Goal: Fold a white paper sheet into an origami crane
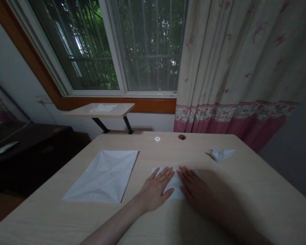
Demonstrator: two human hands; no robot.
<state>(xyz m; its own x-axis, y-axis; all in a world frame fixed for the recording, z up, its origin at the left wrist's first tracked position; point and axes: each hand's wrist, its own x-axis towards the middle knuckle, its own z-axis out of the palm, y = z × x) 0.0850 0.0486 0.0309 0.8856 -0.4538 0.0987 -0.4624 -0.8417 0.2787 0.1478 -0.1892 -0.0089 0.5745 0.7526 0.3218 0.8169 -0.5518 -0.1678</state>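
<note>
A small white sheet of paper lies on the light wood desk, partly covered by both hands. My left hand rests flat on its left part, fingers stretched out and thumb apart. On its right part lies my right hand, also flat, with the fingers extended. The two hands do not touch; a strip of paper shows between them. To the left is a larger white sheet with crease lines. A folded white paper crane stands at the right rear of the desk.
A raised shelf at the back left bears a white paper. Behind the desk are a barred window and a flowered curtain. A round hole sits near the back edge. A dark table stands at the left.
</note>
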